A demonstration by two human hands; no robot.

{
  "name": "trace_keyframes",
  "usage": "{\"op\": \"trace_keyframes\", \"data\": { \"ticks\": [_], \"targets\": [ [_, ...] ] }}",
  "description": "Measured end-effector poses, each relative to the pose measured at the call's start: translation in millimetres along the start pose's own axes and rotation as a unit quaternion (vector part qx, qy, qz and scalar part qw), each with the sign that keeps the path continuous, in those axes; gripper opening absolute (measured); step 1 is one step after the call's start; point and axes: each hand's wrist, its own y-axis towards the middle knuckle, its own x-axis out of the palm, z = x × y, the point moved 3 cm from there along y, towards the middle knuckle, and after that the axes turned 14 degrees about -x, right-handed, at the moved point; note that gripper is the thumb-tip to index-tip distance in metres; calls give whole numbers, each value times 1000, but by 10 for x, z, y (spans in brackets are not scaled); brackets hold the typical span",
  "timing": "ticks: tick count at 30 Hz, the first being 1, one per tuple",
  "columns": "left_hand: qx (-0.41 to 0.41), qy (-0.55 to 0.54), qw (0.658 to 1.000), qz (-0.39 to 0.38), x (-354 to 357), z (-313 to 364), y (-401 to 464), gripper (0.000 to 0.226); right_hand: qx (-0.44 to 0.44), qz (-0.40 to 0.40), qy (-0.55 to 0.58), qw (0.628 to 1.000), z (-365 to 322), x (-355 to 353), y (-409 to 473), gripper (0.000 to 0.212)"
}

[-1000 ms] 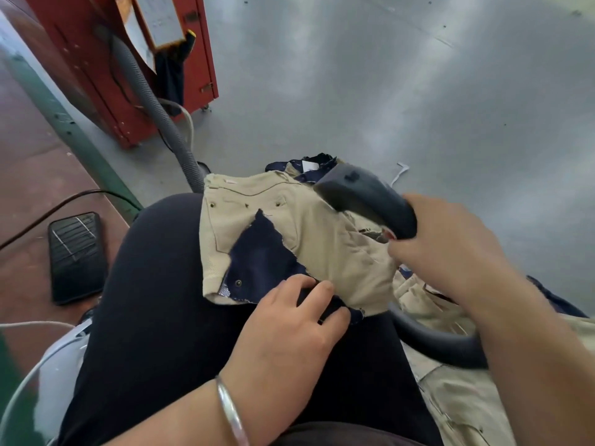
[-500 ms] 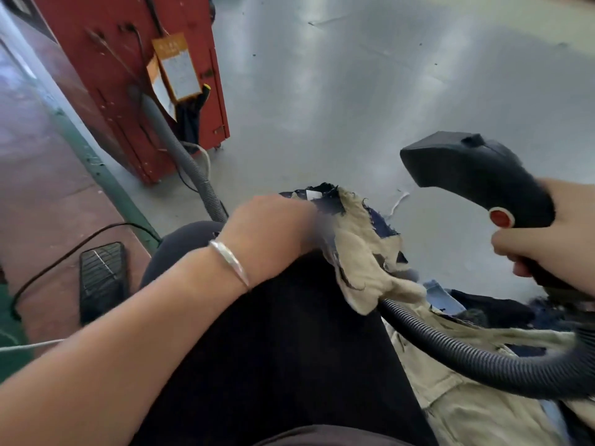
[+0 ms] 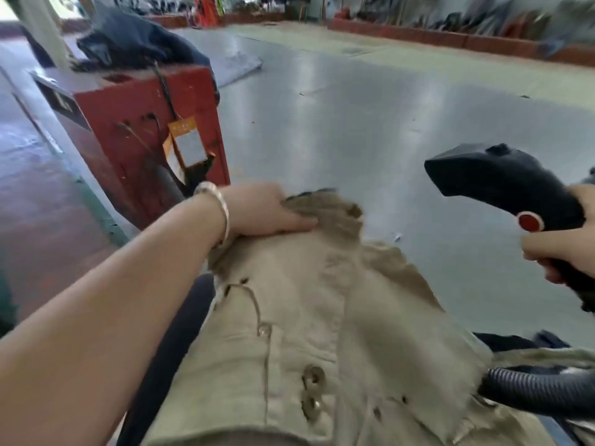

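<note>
A khaki garment (image 3: pixel 299 320) with metal buttons lies spread over my lap and knee. My left hand (image 3: pixel 260 214), a silver bangle on its wrist, grips the garment's far edge at my knee, with the fingers curled into the cloth. My right hand (image 3: pixel 560 252) holds the handle of a black handheld nozzle (image 3: pixel 502 185) with a red button, raised to the right of the garment and clear of it. A black ribbed hose (image 3: pixel 541 394) runs from the nozzle across the lower right.
A red metal cabinet (image 3: pixel 135 130) with a hanging tag stands at my left, dark cloth (image 3: pixel 128 40) piled on top. Grey polished floor (image 3: pixel 354 117) stretches ahead. More khaki and dark garments lie at the lower right.
My left hand has pulled the khaki garment up and spread it over my lap. The view has tilted up toward the room. The nozzle stays raised at the right.
</note>
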Motion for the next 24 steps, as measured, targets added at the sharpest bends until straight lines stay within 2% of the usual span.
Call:
{"op": "trace_keyframes", "data": {
  "ticks": [2, 5, 7, 9, 10, 11, 12, 14, 17, 18, 21, 24],
  "targets": [
    [-28, 30, 999, -33, 444, -300, 149, 49, 4, -16, -6, 1000, -193, 124, -127, 60],
    [-76, 102, 992, -25, 916, -584, 239, 42, -1, -58, -6, 998, -646, 368, -345, 48],
    [-86, 162, 981, 64, 1049, -565, 188, 46, -4, -72, -4, 997, -941, 518, -472, 47],
    [3, 127, 967, 220, 1073, -346, -59, 37, -23, -106, -22, 994, -1203, 642, -597, 46],
    [70, 63, 959, 268, 1101, -206, -248, 29, -33, -126, -39, 991, -1323, 696, -655, 43],
    [132, -6, 951, 279, 1162, -65, -466, 19, -41, -144, -58, 987, -1415, 743, -711, 39],
    [182, -52, 947, 261, 1258, 68, -679, 12, -48, -158, -77, 983, -1478, 789, -765, 38],
    [235, -67, 949, 200, 1555, 276, -996, 14, -54, -189, -110, 974, -1531, 873, -876, 41],
    [232, -30, 965, 118, 1941, 400, -1169, 29, -68, -239, -174, 953, -1483, 993, -1032, 48],
    [227, -34, 967, 112, 1979, 420, -1172, 30, -75, -257, -194, 944, -1461, 1054, -1084, 47],
    [244, -47, 952, 178, 1991, 415, -1152, 26, -85, -302, -249, 916, -1446, 1245, -1211, 41],
    [253, -62, 948, 184, 2000, 388, -1112, 27, -91, -331, -285, 895, -1522, 1469, -1205, 36]
  ]
}}
